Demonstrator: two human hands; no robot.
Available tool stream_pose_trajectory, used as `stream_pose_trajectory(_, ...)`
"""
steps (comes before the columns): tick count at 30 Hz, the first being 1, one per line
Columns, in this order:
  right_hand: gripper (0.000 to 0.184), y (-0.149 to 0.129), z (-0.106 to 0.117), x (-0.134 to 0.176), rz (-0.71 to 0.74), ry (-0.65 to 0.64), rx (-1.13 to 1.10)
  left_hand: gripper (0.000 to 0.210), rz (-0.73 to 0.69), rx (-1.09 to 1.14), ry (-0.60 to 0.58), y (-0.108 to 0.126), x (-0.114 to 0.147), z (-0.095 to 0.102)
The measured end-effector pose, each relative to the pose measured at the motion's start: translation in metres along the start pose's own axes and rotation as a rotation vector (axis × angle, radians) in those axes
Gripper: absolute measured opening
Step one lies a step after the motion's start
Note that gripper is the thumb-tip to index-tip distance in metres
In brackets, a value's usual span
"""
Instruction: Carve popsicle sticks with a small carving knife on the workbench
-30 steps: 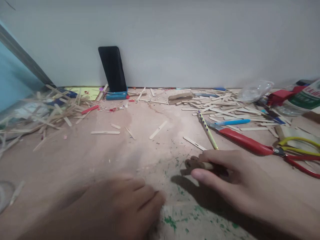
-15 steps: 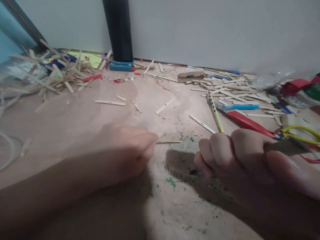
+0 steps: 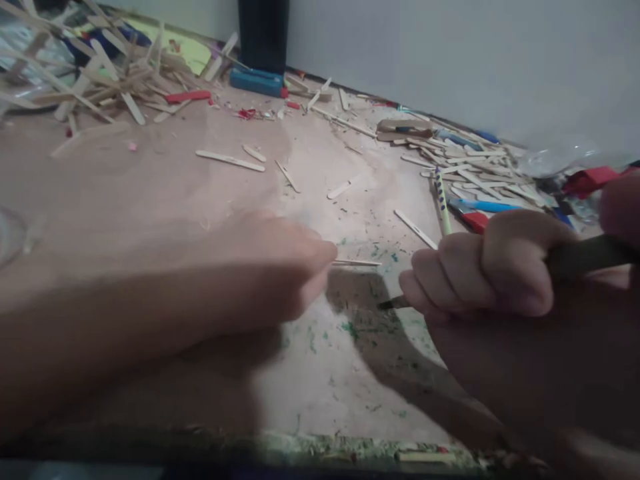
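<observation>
My left hand (image 3: 285, 267) is closed in a pinch on a thin wooden craft stick (image 3: 357, 263), seen edge-on, with one end pointing right. Across from it, my right hand (image 3: 470, 273) wraps round a dark pen-like tool (image 3: 583, 257). The tool's narrow dark tip pokes out below the little finger and points left, apart from the stick. Whether it is a pen or a blade I cannot tell. Green crumbs (image 3: 350, 330) are scattered on the tabletop (image 3: 320, 393) under both hands.
Loose craft sticks (image 3: 230, 161) lie beyond my hands. Heaps of sticks stand at the back left (image 3: 135, 80) and back right (image 3: 480, 163). A dotted pencil (image 3: 442, 200), a blue pen (image 3: 485, 205) and a blue box (image 3: 257, 82) lie around. The table's front edge (image 3: 300, 443) runs along the bottom.
The view has tilted down, so the table's front edge now shows. My right hand has turned, and more of the tool's tip and handle is visible. My left hand still pinches the stick.
</observation>
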State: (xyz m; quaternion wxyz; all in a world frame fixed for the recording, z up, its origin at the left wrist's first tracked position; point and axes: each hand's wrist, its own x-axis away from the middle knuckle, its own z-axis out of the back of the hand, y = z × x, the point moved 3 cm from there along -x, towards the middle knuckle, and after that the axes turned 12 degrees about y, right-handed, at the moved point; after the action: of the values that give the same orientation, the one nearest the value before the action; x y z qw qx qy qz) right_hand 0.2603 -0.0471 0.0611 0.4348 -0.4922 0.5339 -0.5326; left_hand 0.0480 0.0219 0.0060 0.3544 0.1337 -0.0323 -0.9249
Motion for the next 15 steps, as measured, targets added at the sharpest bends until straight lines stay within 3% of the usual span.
stream_pose_trajectory(6, 0.042, 0.004, 0.013, 0.012, 0.118, 0.084, 0.029, 0.032, -0.001, -0.021, -0.068, 0.007, -0.013, 0.002)
stream_pose_trajectory(12, 0.043, 0.009, 0.022, 0.011, 0.113, 0.075, 0.055, 0.039, 0.006, -0.037, -0.124, 0.016, -0.018, 0.011)
stream_pose_trajectory(15, 0.048, 0.008, 0.022, 0.014, 0.116, 0.083, 0.05, 0.04, -0.027, -0.02, -0.078, 0.018, -0.015, 0.014)
